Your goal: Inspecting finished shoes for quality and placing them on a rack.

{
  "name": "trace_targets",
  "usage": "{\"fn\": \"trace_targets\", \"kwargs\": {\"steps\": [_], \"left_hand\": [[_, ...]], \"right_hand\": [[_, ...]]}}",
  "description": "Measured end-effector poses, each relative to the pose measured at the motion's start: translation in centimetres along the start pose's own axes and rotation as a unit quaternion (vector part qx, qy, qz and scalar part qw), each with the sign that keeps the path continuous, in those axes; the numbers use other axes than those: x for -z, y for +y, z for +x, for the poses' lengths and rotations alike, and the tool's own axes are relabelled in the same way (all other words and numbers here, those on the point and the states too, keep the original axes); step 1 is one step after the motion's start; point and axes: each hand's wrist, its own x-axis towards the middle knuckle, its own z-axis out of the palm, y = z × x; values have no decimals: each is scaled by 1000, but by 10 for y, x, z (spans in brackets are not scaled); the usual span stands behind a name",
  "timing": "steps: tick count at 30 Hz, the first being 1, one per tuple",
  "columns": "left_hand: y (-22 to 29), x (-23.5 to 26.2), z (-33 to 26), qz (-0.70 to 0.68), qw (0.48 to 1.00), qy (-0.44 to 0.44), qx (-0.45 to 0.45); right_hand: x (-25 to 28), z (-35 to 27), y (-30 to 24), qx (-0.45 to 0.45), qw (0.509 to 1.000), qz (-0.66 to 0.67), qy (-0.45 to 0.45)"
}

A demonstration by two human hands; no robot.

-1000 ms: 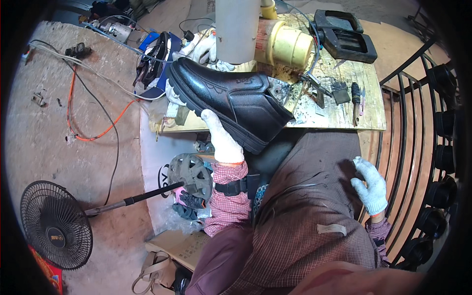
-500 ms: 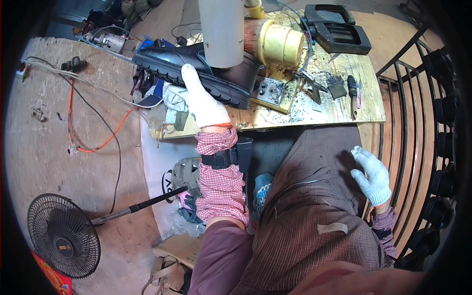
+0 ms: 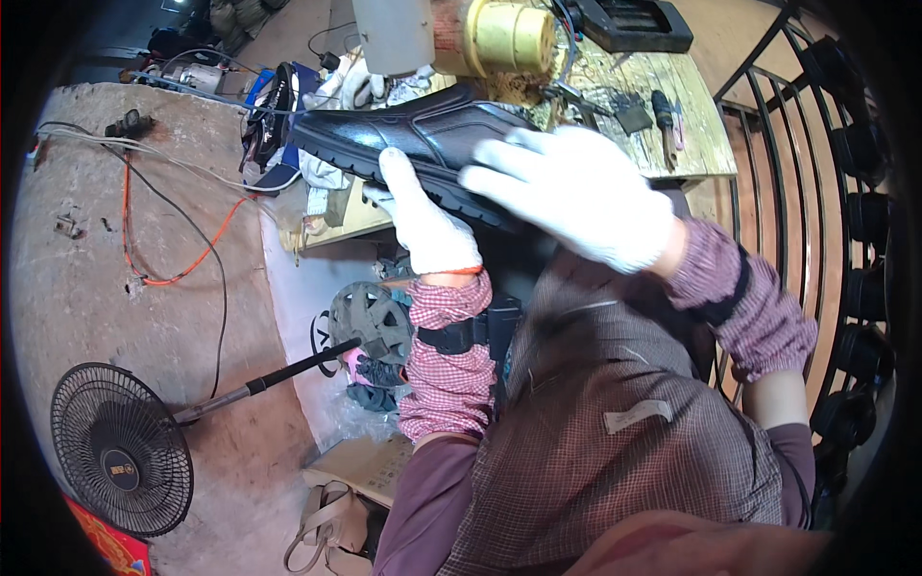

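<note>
A glossy black leather shoe [image 3: 384, 126] with a thick ridged sole lies on its side over the near edge of the workbench, its toe to the left. My left hand [image 3: 427, 226], in a white knit glove, grips the sole from below, the thumb upright against its edge. My right hand [image 3: 591, 197], gloved too, reaches over the heel end with its fingers stretched out against the shoe, which hides part of the heel. Behind the shoe stand a white cylinder [image 3: 394, 34] and a yellow-capped machine part [image 3: 509, 38].
On the wooden workbench [image 3: 701, 125] lie a screwdriver [image 3: 664, 125] and a black frame-like block [image 3: 634, 24]. A metal rack [image 3: 773, 163] with dark shoes stands at the right. At the lower left is a black fan [image 3: 120, 451]; a beige bag [image 3: 331, 528] sits below.
My right hand has come up from beside my lap to the heel of the shoe. The shoe, in my left hand, has moved out from beneath the white cylinder toward me.
</note>
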Motion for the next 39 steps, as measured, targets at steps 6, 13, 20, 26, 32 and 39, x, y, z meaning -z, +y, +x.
{"fn": "trace_targets", "kwargs": {"steps": [6, 13, 20, 26, 32, 39], "left_hand": [[8, 9, -22, 160, 981, 26, -102], [7, 48, 28, -70, 990, -112, -52], [-54, 70, 10, -41, 975, -196, 94], [-75, 54, 31, -187, 928, -206, 247], [-81, 61, 94, -332, 862, -226, 308], [-94, 43, 145, -315, 829, -398, 234]], "right_hand": [[-11, -27, -23, -26, 945, 35, -323], [15, -172, -6, -239, 905, 135, -325], [32, -227, -23, -425, 889, 152, -73], [35, -227, -27, -479, 867, 133, -30], [36, -234, -23, -533, 833, 137, -47], [31, -239, -12, -539, 830, 133, -56]]}}
